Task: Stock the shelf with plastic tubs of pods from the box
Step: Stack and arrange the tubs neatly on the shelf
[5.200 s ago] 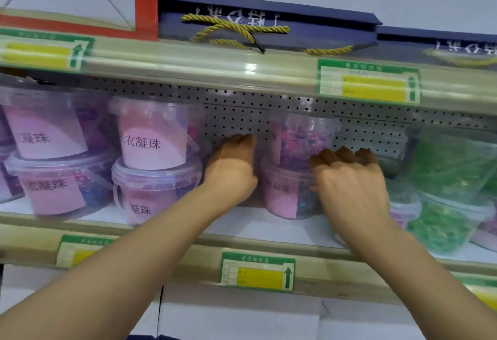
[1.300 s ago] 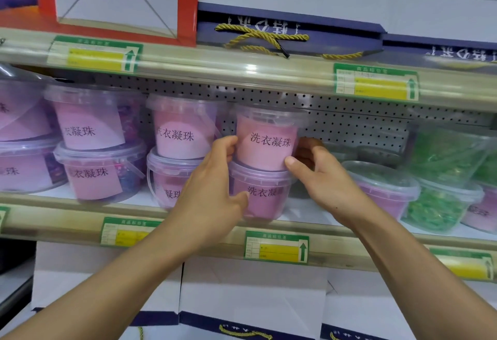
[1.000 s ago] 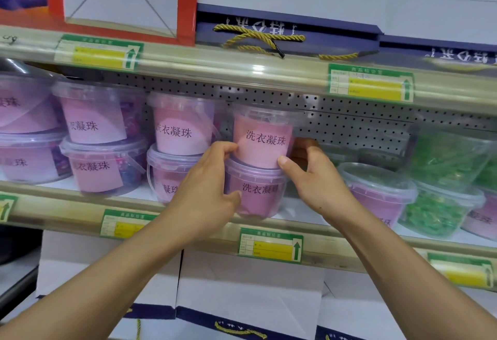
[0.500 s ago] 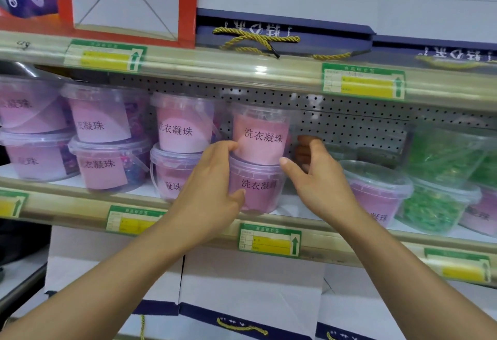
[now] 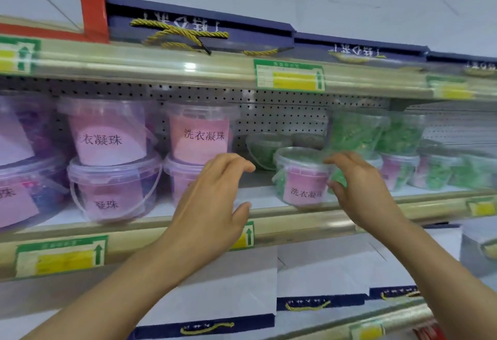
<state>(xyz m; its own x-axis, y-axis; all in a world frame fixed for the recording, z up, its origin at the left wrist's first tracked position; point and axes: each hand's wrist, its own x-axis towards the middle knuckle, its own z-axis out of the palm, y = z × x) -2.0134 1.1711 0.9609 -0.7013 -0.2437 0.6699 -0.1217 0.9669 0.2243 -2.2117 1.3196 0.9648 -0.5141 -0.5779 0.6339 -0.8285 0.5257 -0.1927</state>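
Hands reach toward the shelf, two of them, holding nothing. The left hand hovers with loosely curved fingers before a stack of two pink-labelled tubs. The right hand is open just beside a single tub with green pods; I cannot tell if it touches. Left stands another stack of two.

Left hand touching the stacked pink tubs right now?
Apart. Head view: the left hand hangs open in front of the pink stack, fingers spread over the bare shelf gap beside it.
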